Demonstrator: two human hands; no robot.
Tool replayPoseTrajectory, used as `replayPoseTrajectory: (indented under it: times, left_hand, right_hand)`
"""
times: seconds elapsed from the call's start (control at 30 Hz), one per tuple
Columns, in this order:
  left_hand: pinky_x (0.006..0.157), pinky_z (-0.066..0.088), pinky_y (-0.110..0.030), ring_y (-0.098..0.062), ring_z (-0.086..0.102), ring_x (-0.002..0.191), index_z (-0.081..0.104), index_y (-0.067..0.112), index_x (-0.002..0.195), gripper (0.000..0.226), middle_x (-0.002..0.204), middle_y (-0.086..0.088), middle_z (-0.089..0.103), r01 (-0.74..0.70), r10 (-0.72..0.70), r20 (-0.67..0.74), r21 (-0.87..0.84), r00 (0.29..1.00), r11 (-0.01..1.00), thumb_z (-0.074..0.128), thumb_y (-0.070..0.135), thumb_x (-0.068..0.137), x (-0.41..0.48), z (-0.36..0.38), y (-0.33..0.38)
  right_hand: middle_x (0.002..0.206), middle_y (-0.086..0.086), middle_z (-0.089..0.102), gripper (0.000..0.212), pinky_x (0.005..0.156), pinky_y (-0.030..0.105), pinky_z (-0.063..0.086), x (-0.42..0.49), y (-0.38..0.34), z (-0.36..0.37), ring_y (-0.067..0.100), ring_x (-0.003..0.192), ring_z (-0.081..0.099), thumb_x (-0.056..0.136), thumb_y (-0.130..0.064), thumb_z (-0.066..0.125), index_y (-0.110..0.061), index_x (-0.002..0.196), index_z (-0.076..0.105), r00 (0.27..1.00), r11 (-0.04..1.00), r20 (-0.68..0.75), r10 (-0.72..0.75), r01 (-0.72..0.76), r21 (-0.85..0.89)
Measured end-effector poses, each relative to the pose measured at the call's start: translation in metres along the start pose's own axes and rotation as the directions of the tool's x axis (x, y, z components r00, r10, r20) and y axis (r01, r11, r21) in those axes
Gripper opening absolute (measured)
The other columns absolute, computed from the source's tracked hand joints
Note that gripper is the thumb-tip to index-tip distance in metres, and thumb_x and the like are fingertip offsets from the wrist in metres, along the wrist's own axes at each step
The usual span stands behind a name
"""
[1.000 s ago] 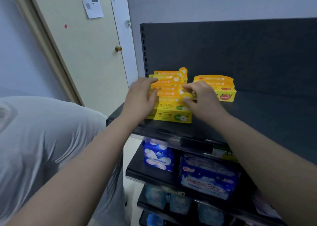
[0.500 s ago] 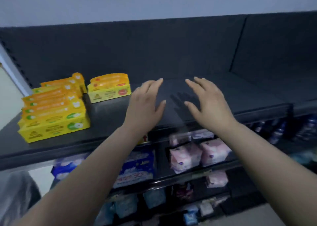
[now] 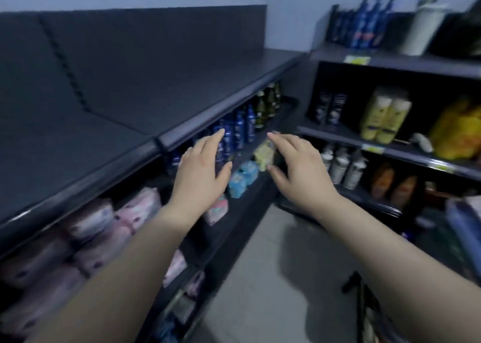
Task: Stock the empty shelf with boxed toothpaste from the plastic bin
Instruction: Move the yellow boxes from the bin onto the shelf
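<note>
Boxed toothpaste was out of view, the plastic bin likewise. Left hand (image 3: 200,171) and right hand (image 3: 299,168) were empty, fingers straight, just off the front edge of the bare shelf (image 3: 182,82). Judged: fetch step; find the bin, then grip boxes squarely by their long sides.

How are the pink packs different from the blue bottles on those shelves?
The pink packs look squat and soft, while the blue bottles are tall and slim. The pink packs lie piled on one another, but the blue bottles stand upright in a row. The pink packs are nearer the camera, on the left, and the blue bottles sit farther along. Both are kept below the top shelf.
</note>
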State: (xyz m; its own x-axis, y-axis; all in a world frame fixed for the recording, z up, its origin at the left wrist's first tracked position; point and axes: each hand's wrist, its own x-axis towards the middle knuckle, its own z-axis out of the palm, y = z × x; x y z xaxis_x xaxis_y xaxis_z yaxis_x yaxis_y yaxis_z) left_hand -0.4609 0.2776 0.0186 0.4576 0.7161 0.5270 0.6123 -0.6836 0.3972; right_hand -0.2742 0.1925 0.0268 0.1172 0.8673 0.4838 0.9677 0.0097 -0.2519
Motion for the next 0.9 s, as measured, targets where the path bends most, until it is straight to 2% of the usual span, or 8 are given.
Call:
replayPoseTrajectory:
  times: [0.17, 0.3, 0.53, 0.67, 0.77, 0.9]
  left_hand:
    - [0.104, 0.037, -0.047, -0.027, 0.045, 0.125, 0.035, 0.017, 0.144, 0.061, 0.139, -0.008, 0.046, -0.135, 0.15, 0.12, -0.127, 0.981, 0.983, 0.059, 0.024, 0.089, 0.04, 0.088, 0.075]
    - [0.108, 0.034, -0.042, -0.026, 0.041, 0.129, 0.032, 0.018, 0.146, 0.061, 0.144, -0.006, 0.041, -0.241, 0.289, 0.212, -0.224, 0.934, 0.944, 0.057, 0.026, 0.091, 0.065, 0.148, 0.13]
    - [0.106, 0.037, -0.04, -0.023, 0.042, 0.129, 0.032, 0.02, 0.145, 0.06, 0.142, -0.003, 0.043, -0.388, 0.528, 0.313, -0.412, 0.79, 0.825, 0.057, 0.026, 0.091, 0.108, 0.235, 0.214]
    - [0.106, 0.034, -0.035, -0.022, 0.039, 0.131, 0.03, 0.021, 0.147, 0.061, 0.145, -0.002, 0.039, -0.423, 0.634, 0.362, -0.511, 0.684, 0.748, 0.056, 0.028, 0.092, 0.119, 0.278, 0.254]
    - [0.106, 0.036, -0.04, -0.025, 0.042, 0.128, 0.03, 0.021, 0.147, 0.062, 0.142, -0.004, 0.041, -0.455, 0.702, 0.384, -0.559, 0.599, 0.694, 0.058, 0.027, 0.091, 0.116, 0.306, 0.284]
    - [0.104, 0.038, -0.042, -0.025, 0.044, 0.126, 0.034, 0.019, 0.145, 0.063, 0.14, -0.005, 0.044, -0.464, 0.771, 0.389, -0.631, 0.505, 0.622, 0.061, 0.025, 0.088, 0.102, 0.331, 0.328]
  right_hand:
    - [0.144, 0.009, 0.044, 0.059, 0.108, 0.041, 0.032, -0.043, 0.097, -0.032, 0.028, 0.133, 0.038, 0.089, -0.028, 0.061, -0.018, 0.143, 0.04, 0.974, 0.969, -0.037, 0.223, -0.226, -0.099]
    - [0.142, 0.009, 0.046, 0.057, 0.106, 0.039, 0.031, -0.076, 0.156, -0.05, 0.029, 0.132, 0.04, 0.088, -0.025, 0.062, -0.016, 0.141, 0.042, 0.918, 0.903, -0.075, 0.39, -0.397, -0.163]
    - [0.147, 0.009, 0.04, 0.06, 0.109, 0.043, 0.029, -0.12, 0.238, -0.078, 0.03, 0.136, 0.034, 0.088, -0.027, 0.061, -0.02, 0.144, 0.038, 0.738, 0.705, -0.187, 0.649, -0.675, -0.219]
    - [0.144, 0.008, 0.043, 0.059, 0.106, 0.043, 0.033, -0.144, 0.268, -0.091, 0.03, 0.132, 0.039, 0.089, -0.026, 0.059, -0.018, 0.144, 0.038, 0.646, 0.595, -0.235, 0.726, -0.761, -0.257]
    - [0.142, 0.008, 0.045, 0.057, 0.102, 0.042, 0.035, -0.17, 0.281, -0.101, 0.03, 0.129, 0.041, 0.089, -0.024, 0.06, -0.016, 0.142, 0.04, 0.568, 0.498, -0.283, 0.772, -0.819, -0.285]
    - [0.145, 0.008, 0.042, 0.059, 0.107, 0.043, 0.029, -0.211, 0.296, -0.123, 0.029, 0.133, 0.036, 0.09, -0.027, 0.059, -0.017, 0.144, 0.037, 0.439, 0.354, -0.348, 0.829, -0.892, -0.282]
